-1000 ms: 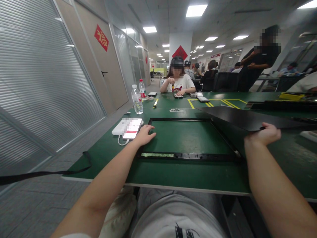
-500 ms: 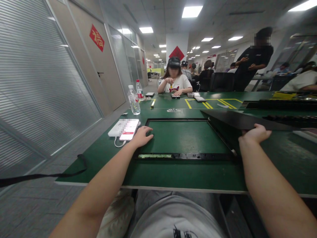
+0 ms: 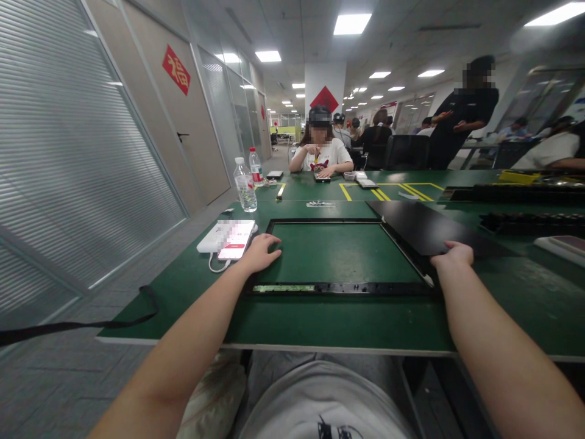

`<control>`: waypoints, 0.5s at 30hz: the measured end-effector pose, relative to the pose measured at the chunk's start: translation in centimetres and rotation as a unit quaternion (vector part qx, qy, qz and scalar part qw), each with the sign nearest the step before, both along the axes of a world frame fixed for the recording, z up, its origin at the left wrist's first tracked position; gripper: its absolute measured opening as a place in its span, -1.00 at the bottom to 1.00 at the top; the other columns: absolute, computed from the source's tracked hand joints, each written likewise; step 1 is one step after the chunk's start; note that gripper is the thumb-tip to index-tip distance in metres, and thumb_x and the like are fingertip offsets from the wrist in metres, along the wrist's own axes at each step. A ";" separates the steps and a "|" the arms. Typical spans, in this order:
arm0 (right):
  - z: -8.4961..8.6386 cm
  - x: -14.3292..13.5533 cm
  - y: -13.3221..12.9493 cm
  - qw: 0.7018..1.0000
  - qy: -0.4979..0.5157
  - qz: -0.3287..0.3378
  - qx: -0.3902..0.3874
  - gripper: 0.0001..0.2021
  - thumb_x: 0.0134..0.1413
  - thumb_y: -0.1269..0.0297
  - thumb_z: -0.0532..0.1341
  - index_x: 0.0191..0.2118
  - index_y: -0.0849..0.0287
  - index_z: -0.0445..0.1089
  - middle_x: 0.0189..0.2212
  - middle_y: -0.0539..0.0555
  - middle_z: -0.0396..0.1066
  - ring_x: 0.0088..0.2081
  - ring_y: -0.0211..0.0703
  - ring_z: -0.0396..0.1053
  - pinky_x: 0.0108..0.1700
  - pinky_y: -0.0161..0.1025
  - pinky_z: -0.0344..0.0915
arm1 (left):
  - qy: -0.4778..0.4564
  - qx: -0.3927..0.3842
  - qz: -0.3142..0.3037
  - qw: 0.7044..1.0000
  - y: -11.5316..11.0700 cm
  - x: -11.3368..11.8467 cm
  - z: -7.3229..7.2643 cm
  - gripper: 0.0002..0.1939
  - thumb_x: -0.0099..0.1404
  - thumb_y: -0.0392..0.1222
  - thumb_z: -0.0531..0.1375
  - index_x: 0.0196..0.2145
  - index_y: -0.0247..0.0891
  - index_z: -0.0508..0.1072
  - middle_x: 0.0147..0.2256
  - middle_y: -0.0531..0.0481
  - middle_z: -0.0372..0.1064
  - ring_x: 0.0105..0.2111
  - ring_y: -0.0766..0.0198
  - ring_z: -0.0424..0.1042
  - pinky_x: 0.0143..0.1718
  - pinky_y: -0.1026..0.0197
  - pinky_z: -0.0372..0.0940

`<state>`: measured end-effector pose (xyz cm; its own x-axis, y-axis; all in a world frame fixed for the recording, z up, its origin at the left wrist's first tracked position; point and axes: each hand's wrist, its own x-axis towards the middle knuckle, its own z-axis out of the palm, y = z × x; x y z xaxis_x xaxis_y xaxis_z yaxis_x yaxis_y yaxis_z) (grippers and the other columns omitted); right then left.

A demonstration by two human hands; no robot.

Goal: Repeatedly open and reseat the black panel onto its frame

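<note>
A black rectangular frame (image 3: 351,289) lies flat on the green table (image 3: 338,326), with a green strip (image 3: 283,288) along the left part of its near side. My left hand (image 3: 262,252) is at the frame's left side, fingers apart and pointing right, with nothing held. To the right of the frame, a thin black panel (image 3: 425,225) is low over the table, nearly flat. My right hand (image 3: 453,255) grips the panel's near edge, thumb and fingers closed on it.
Left of the frame are a lit phone (image 3: 235,241) on a white device with a cable, and two bottles (image 3: 247,189). Black strips (image 3: 498,194) and a white item (image 3: 560,247) lie at the right. A person (image 3: 322,149) sits across the table.
My right hand has lowered the black panel and moved slightly left, so the panel is flatter and its top surface shows. My left hand has stayed beside the frame.
</note>
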<state>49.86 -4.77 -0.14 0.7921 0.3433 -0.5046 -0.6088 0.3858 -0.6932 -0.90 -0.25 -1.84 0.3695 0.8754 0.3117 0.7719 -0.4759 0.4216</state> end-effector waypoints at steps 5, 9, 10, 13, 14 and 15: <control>0.1 0.0 -0.2 1.000 0.020 0.019 0.001 -0.62 -0.39 0.59 0.08 -0.29 0.17 0.24 -0.16 0.04 0.42 -0.25 -0.16 0.50 -0.20 0.00 0.57 | 0.021 0.004 -0.006 1.000 -0.1 0.1 0.0 -0.61 0.27 -0.05 0.22 -0.01 -0.24 0.60 0.07 -0.23 0.48 0.15 -0.11 0.41 0.29 -0.15 0.24; 0.5 -0.2 -0.2 0.999 0.036 0.004 -0.015 -0.66 -0.32 0.60 0.09 -0.30 0.18 0.25 -0.14 0.06 0.43 -0.27 -0.17 0.49 -0.22 0.02 0.55 | 0.023 0.001 -0.002 1.000 -0.2 0.1 0.1 -0.61 0.27 -0.07 0.22 -0.01 -0.24 0.59 0.07 -0.24 0.48 0.16 -0.11 0.40 0.29 -0.15 0.24; 0.6 -0.2 -0.2 0.999 0.037 0.004 -0.015 -0.67 -0.31 0.60 0.09 -0.30 0.18 0.25 -0.14 0.06 0.43 -0.27 -0.16 0.49 -0.23 0.04 0.55 | 0.021 0.000 -0.001 1.000 -0.2 0.1 0.1 -0.62 0.26 -0.07 0.22 -0.01 -0.24 0.59 0.08 -0.24 0.48 0.16 -0.12 0.40 0.29 -0.16 0.24; 0.4 -0.2 -0.2 0.999 0.037 0.004 -0.009 -0.66 -0.33 0.60 0.09 -0.30 0.18 0.26 -0.14 0.06 0.43 -0.28 -0.17 0.49 -0.22 0.04 0.56 | 0.010 -0.004 -0.001 1.000 -0.3 0.1 0.1 -0.64 0.25 -0.06 0.23 -0.03 -0.20 0.60 0.08 -0.22 0.48 0.17 -0.14 0.39 0.29 -0.18 0.23; 0.3 -0.2 -0.2 0.999 0.038 0.002 -0.006 -0.65 -0.34 0.60 0.09 -0.29 0.19 0.26 -0.14 0.06 0.43 -0.29 -0.17 0.49 -0.22 0.02 0.56 | 0.007 -0.005 -0.001 1.000 -0.3 0.0 0.2 -0.64 0.25 -0.06 0.24 -0.04 -0.19 0.60 0.07 -0.21 0.49 0.17 -0.14 0.39 0.30 -0.19 0.23; 0.1 -0.1 -0.2 0.999 0.039 -0.001 -0.002 -0.64 -0.35 0.61 0.09 -0.29 0.19 0.26 -0.14 0.06 0.43 -0.30 -0.18 0.48 -0.23 0.02 0.56 | 0.004 -0.004 -0.002 1.000 -0.3 0.0 0.2 -0.65 0.25 -0.06 0.24 -0.05 -0.18 0.60 0.07 -0.20 0.49 0.17 -0.14 0.39 0.30 -0.20 0.23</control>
